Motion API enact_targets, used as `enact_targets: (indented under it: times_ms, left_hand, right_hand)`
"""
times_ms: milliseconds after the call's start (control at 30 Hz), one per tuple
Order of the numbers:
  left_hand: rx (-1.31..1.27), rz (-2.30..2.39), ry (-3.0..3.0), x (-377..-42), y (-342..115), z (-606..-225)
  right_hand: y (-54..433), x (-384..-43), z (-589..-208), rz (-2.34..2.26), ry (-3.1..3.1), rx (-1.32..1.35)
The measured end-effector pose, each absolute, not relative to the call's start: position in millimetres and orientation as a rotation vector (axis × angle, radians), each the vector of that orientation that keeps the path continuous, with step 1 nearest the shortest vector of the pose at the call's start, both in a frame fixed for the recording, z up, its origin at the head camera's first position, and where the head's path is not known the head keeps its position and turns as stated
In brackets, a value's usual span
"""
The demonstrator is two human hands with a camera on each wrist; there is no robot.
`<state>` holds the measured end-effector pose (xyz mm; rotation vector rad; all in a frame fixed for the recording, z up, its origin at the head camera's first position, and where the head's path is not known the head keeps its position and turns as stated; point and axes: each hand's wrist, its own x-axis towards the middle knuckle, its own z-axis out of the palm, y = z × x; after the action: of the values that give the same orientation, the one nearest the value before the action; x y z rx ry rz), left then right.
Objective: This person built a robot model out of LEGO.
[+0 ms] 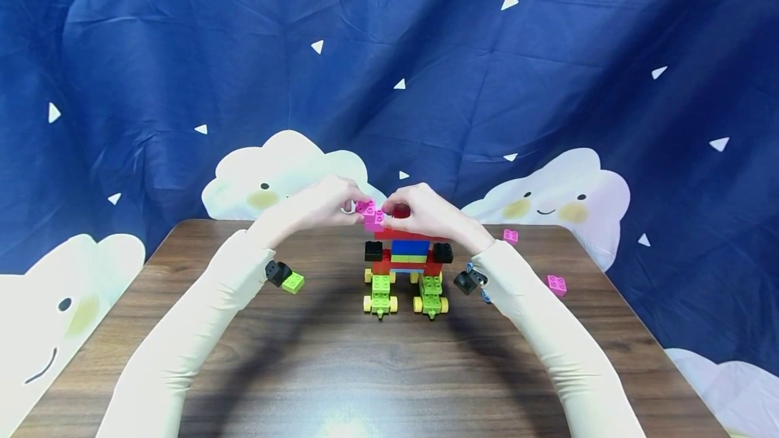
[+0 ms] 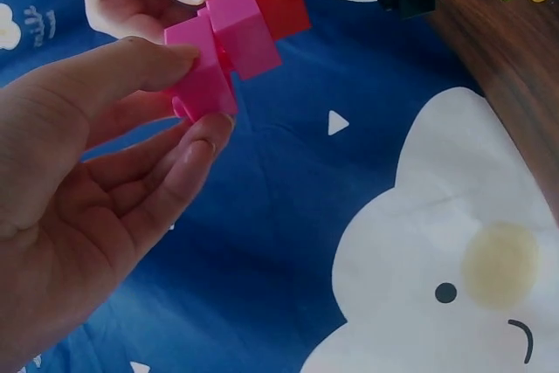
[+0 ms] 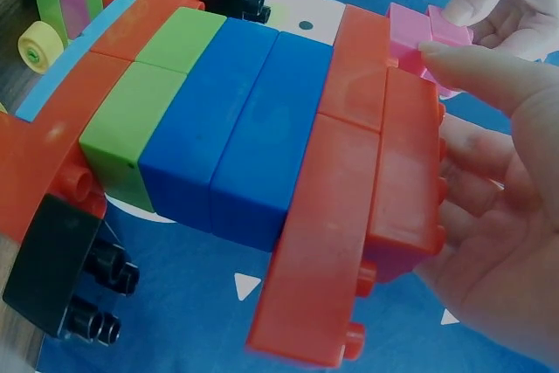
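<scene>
A figure of toy building bricks (image 1: 410,249) stands at the middle of the table, with blue, red, green and black parts on wheeled lime feet (image 1: 381,287). At its upper left, my left hand (image 1: 328,201) pinches a pink brick (image 2: 203,72) between thumb and fingers. This brick sits stepped against a second pink brick (image 2: 244,31), which adjoins the red bricks (image 3: 354,146). My right hand (image 1: 422,211) has its thumb at the second pink brick, with its fingers curled behind the red top; their exact contact is partly hidden.
A lime brick (image 1: 293,282) lies on the table (image 1: 341,370) left of the figure. Two pink bricks (image 1: 510,236) (image 1: 556,284) lie to the right. A blue piece (image 1: 485,295) is partly behind the right sleeve. A blue cloth with clouds (image 1: 426,39) hangs behind.
</scene>
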<state>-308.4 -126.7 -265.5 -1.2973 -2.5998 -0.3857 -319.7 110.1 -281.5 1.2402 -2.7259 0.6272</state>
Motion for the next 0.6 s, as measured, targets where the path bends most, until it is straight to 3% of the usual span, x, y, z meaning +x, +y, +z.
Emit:
enact_targets:
  times_ms: [600]
  left_hand:
    - [-1.288, -0.375, -2.566, -304.2, -127.2, -271.7]
  right_hand:
    - [110.5, -320.1, -283.2, 0.640, -2.724, 1.238]
